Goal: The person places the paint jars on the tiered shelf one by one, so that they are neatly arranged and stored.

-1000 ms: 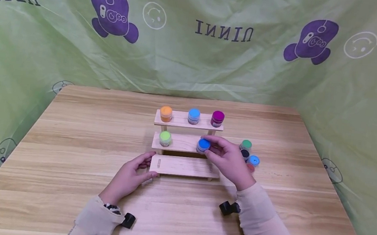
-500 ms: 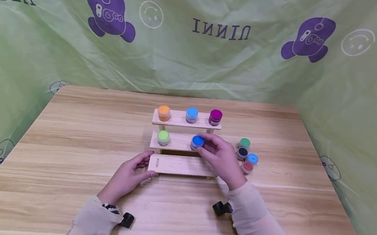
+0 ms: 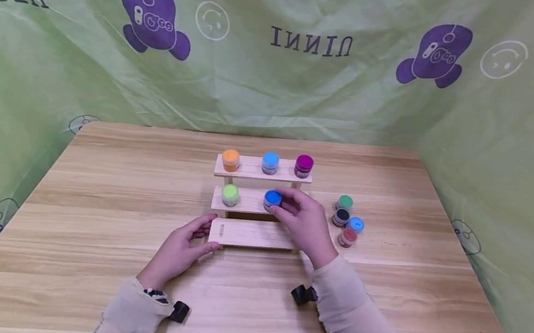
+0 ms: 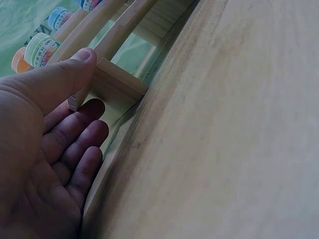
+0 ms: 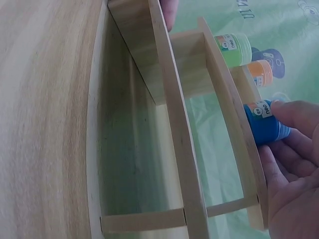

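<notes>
A wooden three-tier display rack [image 3: 254,235] stands mid-table. My right hand [image 3: 307,223] holds a dark blue paint jar [image 3: 272,199] between thumb and fingers, upright at the middle of the second tier. In the right wrist view the blue jar [image 5: 264,127] has its base against that board. My left hand [image 3: 185,245] grips the left end of the lowest tier, thumb at the front corner, as the left wrist view shows with the thumb [image 4: 75,74] on the wood. On the second tier's left sits a light green jar [image 3: 230,195].
Along the top tier stand an orange jar [image 3: 230,159], a light blue jar [image 3: 270,163] and a purple jar [image 3: 304,166]. Right of the rack, a green jar [image 3: 344,202], a black jar [image 3: 341,217], another blue jar [image 3: 356,224] and a red jar [image 3: 347,237] cluster on the table.
The right hand has slid the dark blue jar leftward along the second tier, from near its right side to the middle. The left hand keeps its grip on the rack.
</notes>
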The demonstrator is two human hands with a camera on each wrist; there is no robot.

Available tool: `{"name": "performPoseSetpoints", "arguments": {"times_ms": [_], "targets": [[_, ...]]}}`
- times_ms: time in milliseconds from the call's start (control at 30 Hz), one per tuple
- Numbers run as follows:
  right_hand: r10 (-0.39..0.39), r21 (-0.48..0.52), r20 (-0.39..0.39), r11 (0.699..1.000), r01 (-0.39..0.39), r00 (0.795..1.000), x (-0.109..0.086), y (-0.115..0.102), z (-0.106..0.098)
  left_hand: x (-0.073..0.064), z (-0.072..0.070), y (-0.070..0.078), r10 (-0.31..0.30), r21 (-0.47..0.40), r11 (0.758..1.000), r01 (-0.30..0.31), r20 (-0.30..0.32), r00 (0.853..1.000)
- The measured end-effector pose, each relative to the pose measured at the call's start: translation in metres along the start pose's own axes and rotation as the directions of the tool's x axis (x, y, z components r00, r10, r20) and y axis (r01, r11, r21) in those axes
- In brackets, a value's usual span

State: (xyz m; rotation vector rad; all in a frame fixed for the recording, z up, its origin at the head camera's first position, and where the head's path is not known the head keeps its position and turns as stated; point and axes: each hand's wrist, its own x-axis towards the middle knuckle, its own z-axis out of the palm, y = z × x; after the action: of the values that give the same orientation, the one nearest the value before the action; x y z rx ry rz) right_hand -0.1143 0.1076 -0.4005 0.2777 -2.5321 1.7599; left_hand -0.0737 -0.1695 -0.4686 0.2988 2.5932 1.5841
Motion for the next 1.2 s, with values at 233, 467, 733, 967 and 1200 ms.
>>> {"name": "performPoseSetpoints", "arguments": {"times_ms": [233, 467, 733, 967, 1200], "targets": [[0.000, -0.014, -0.026, 1.000, 0.000, 1.000, 0.001, -0.002, 0.006, 0.001, 0.000, 0.000, -0.010, -0.001, 1.000, 0.010, 0.000, 1.000], [0.020, -0.009, -0.035, 1.000, -0.021, 0.999, 0.002, -0.004, 0.011, 0.000, 0.000, -0.001, -0.012, 0.003, 1.000, 0.012, -0.002, 1.000], [0.030, -0.005, -0.069, 1.000, -0.030, 0.997, 0.003, -0.003, 0.015, 0.001, 0.000, -0.001, -0.001, 0.004, 1.000, 0.001, 0.002, 1.000], [0.025, -0.012, -0.099, 1.000, -0.026, 0.995, 0.003, -0.002, 0.018, 0.001, 0.000, 0.002, 0.009, 0.003, 1.000, -0.009, -0.008, 1.000], [-0.007, -0.031, -0.118, 1.000, 0.003, 0.993, 0.002, -0.001, 0.021, 0.000, 0.000, 0.003, -0.001, 0.000, 1.000, 0.001, -0.009, 1.000]]}}
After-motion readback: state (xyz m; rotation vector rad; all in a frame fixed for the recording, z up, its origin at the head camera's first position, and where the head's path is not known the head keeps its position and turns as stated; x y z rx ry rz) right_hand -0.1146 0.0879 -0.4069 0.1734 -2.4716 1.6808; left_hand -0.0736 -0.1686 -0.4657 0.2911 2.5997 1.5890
